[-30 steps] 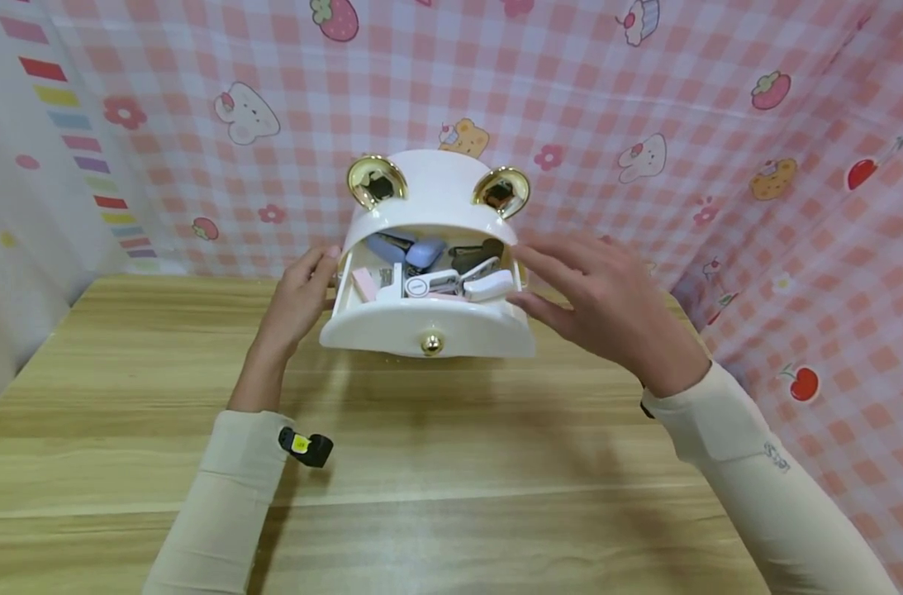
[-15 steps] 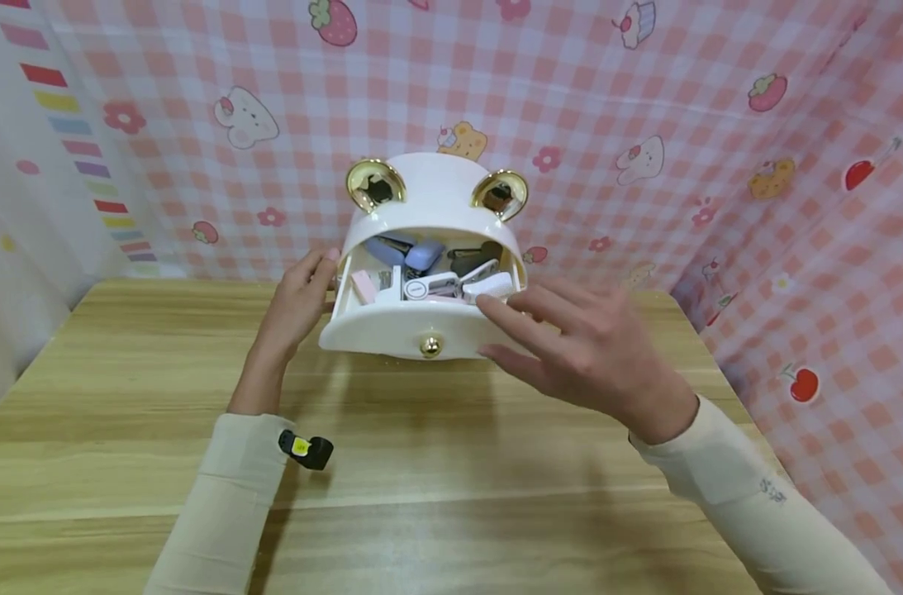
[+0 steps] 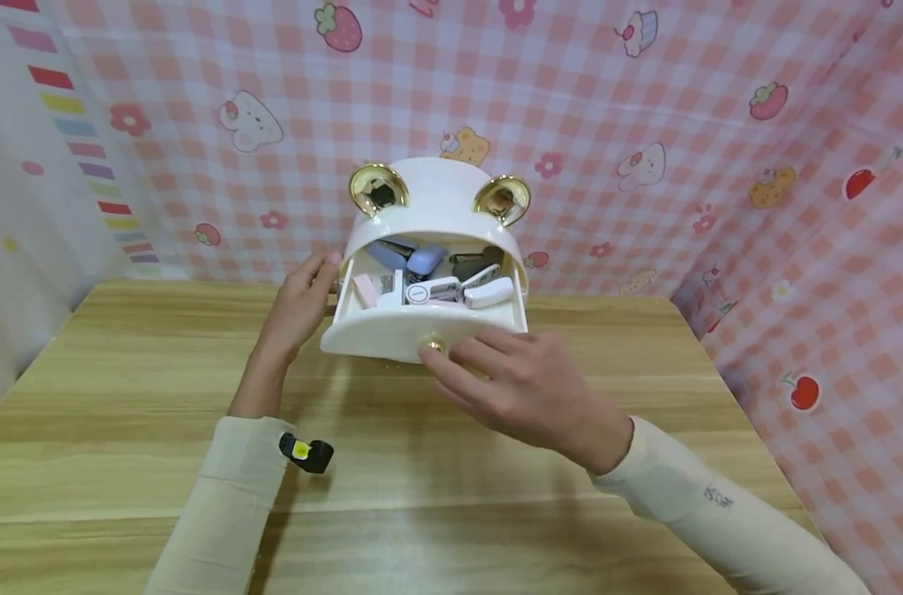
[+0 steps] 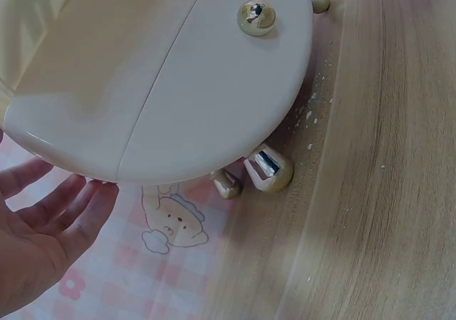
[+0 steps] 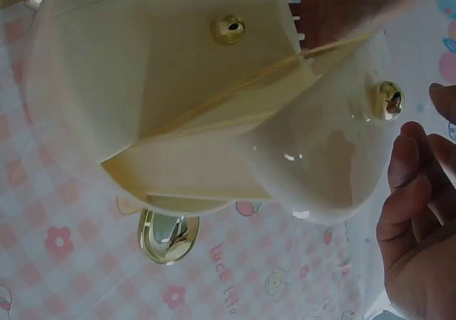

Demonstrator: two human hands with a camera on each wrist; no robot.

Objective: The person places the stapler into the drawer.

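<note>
A white box [image 3: 436,190] with a rounded top and two gold-rimmed eyes stands at the back of the table. Its upper drawer [image 3: 373,332] is pulled out, with a round gold knob [image 3: 434,341] on the front. My left hand [image 3: 291,310] rests its fingers along the box's left side; in the left wrist view the fingertips [image 4: 103,192] touch that side. At the drawer front is my right hand [image 3: 525,388], thumb and fingers around the gold knob [image 5: 388,100]; the right wrist view shows a gap between them and it.
The drawer contains blue stapler-like pieces [image 3: 425,259], a pink block [image 3: 364,291], a white stapler-like piece [image 3: 488,292] and a dark one [image 3: 477,263]. A lower drawer has its own gold knob [image 5: 228,29]. A checked cloth [image 3: 310,190] hangs behind the wooden table [image 3: 421,512].
My right hand has moved from the box's right side, left and down across the drawer front to the knob. The left hand and the drawer look unmoved.
</note>
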